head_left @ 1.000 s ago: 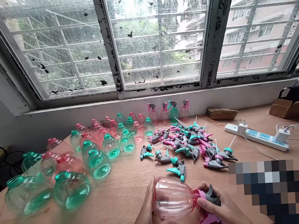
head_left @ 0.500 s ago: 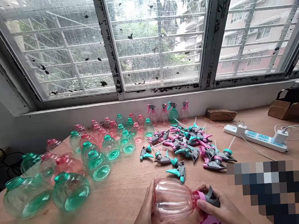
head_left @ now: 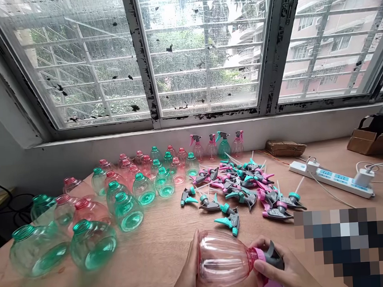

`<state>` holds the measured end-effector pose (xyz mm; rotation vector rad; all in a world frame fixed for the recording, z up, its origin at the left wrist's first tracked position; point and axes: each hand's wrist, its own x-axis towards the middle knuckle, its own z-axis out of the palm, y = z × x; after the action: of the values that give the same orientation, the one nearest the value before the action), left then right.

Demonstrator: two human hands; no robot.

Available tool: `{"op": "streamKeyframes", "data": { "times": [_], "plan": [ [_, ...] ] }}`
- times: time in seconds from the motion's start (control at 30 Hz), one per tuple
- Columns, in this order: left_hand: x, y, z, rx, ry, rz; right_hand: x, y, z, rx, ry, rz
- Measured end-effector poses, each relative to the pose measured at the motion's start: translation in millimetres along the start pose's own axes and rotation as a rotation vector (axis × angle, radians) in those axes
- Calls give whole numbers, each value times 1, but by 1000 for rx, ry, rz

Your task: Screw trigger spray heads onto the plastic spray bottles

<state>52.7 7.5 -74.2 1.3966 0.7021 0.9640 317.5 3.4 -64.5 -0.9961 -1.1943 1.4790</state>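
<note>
Both hands are busy: the left hand (head_left: pixel 188 275) curls round the wide bottom of a pink bottle (head_left: pixel 222 258), and the right hand (head_left: pixel 285 273) pinches the pink ring (head_left: pixel 259 254) and the spray head (head_left: pixel 274 257) at its neck. The bottle is over the front part of the wooden table (head_left: pixel 156 254), tipped on its side, with its neck pointing to the right. It is see-through and shiny, fat like a pear, with soft lines running along it. The spray head is gray and pink. Any marks on the white power strip (head_left: pixel 333 180) are too small to read. Just past the bottle lies a messy pile of loose sprayers (head_left: pixel 246 197), gray, pink and blue-green. Green and pink open bottles (head_left: pixel 129 214) stand on the left. Four bottles with tops on (head_left: pixel 224 148) stand near the wall (head_left: pixel 65 157).
</note>
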Motion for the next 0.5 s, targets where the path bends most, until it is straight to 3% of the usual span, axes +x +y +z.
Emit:
{"op": "streamKeyframes", "data": {
  "times": [0.3,0.5],
  "plan": [
    [5,8,3,91,-17,11,1,1,-1,33,2,-34],
    [3,-2,-2,59,-1,11,1,1,-1,20,14,-15]
  ]
}}
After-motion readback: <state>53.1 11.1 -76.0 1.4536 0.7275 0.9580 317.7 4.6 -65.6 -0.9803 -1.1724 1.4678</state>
